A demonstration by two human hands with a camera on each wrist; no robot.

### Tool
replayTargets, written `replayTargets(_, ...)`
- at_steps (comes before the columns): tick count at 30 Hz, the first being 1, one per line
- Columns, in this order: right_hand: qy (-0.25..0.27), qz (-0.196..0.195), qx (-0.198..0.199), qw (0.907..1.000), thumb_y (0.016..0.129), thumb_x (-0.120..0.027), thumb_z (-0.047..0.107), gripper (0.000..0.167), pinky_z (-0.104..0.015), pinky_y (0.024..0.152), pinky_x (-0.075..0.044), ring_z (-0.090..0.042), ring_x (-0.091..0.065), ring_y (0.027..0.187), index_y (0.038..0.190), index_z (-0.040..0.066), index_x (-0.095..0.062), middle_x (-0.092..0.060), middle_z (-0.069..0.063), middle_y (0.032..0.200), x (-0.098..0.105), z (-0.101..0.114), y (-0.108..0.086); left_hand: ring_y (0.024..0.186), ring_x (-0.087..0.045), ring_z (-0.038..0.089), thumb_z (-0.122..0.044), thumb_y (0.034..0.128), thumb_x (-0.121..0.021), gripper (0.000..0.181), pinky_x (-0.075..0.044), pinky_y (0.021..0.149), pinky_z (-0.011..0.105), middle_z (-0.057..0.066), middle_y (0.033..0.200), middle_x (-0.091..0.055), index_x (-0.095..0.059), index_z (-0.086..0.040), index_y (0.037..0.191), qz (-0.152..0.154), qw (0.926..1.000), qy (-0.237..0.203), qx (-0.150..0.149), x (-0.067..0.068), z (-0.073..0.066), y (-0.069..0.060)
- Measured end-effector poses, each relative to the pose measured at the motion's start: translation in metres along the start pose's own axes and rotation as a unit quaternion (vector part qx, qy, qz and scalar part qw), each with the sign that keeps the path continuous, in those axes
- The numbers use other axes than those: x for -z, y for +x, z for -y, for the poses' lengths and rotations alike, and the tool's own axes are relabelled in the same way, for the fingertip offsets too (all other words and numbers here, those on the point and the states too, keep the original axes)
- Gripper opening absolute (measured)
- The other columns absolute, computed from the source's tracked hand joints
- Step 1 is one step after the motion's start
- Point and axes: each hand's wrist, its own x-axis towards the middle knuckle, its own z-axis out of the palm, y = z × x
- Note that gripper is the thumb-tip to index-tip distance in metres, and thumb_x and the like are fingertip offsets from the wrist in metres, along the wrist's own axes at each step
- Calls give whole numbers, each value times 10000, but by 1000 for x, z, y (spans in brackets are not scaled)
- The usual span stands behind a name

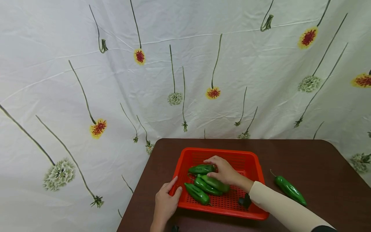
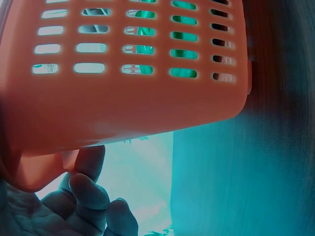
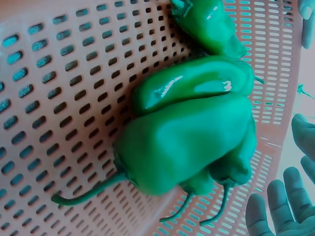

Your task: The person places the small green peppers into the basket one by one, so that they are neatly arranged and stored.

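A red plastic basket (image 1: 221,211) with slotted walls holds several green peppers (image 1: 197,193). My left hand (image 1: 166,199) grips its left rim, the thumb over the edge and the fingers bent beneath, as the left wrist view also shows. Inside the basket, my right hand (image 1: 224,172) hovers above the peppers with its fingers apart. In the right wrist view the fingers (image 3: 278,201) stand off to the side of the pepper pile, holding nothing. The nearest pepper there, a large one (image 3: 182,140) with a long curved stem, rests across others.
A single green pepper (image 1: 290,190) lies on the dark brown table (image 1: 313,167) to the right of the basket. A flower-printed white cloth (image 1: 191,106) hangs behind the table. A small dark object (image 1: 245,201) shows near my right wrist.
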Motion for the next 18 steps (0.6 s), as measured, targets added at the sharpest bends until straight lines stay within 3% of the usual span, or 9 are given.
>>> replayTargets(7, 364, -130, -158, 9991, 872, -779, 145, 542, -550, 969, -494, -360, -583, 1215, 1379, 116, -589, -594, -117, 1328, 12, 11, -4, 968, -687, 134, -228, 883, -768, 444, -548, 716, 274, -28, 1132, -710, -680, -292, 1314, 45, 10000, -13, -69, 1, 0, 0)
replayTargets(18, 434, -543, -418, 9967, 889, -767, 245, 544, -475, 909, -529, -258, -584, 1185, 1396, 182, -581, -608, -23, 1289, 34, 24, -5, 996, -689, 151, -233, 878, -774, 446, -569, 775, 333, -41, 1127, -713, -684, -280, 1313, 3, 10000, 16, -62, 1, -2, 1)
